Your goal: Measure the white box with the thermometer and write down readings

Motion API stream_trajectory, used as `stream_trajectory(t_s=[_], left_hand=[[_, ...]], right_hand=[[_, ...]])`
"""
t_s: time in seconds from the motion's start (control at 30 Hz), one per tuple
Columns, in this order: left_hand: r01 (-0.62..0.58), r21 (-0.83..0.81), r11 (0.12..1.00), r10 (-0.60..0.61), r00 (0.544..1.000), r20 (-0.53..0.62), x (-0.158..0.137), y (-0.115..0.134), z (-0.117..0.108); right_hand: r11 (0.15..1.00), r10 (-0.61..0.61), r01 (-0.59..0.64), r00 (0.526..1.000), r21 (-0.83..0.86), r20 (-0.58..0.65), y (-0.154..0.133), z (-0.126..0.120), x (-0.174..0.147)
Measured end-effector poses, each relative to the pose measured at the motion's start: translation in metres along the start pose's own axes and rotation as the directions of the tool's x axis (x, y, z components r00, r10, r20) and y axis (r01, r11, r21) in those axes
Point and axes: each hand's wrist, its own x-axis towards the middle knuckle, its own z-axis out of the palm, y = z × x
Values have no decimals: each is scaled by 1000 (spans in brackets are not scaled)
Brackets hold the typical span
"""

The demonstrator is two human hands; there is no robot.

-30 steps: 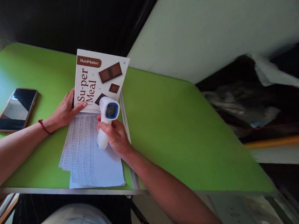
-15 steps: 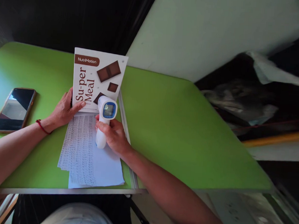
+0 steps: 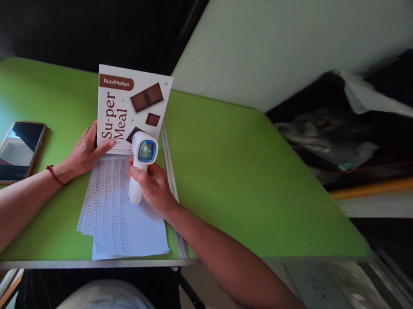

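Head view: left grip [image 3: 85, 151] holds box [image 3: 134, 106] edge, right grip [image 3: 156, 188] thermometer [image 3: 144, 153]; tabletop [image 3: 240, 180] extends rightward.

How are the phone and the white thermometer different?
The phone lies flat on the green table; the thermometer is held upright. The phone is a flat rectangle; the thermometer has a handle under a rounded head. The phone's screen is big; the thermometer's is small, with a blue rim. Both have a screen.
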Motion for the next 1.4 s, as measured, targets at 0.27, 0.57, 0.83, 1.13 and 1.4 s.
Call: stream_trajectory(t_s=[0.27,0.57,0.83,1.13,1.4], left_hand=[[-21,22,1000,21,1000,3,0,0,-1],[-43,52,998,42,999,23,1,2,-2],[-61,106,992,59,998,21,1,-2,-2],[-102,61,993,103,995,-2,2,-2,-2],[-110,29,993,110,994,-2,3,-1,-2]], right_hand=[[1000,0,0,1000,6,13,-4,2,0],[1000,2,-2,1000,14,-1,-5,3,0],[999,-19,21,999,-43,28,-4,2,1],[995,-50,52,998,-90,26,-4,2,1],[994,-58,61,998,-93,36,-2,2,2]])
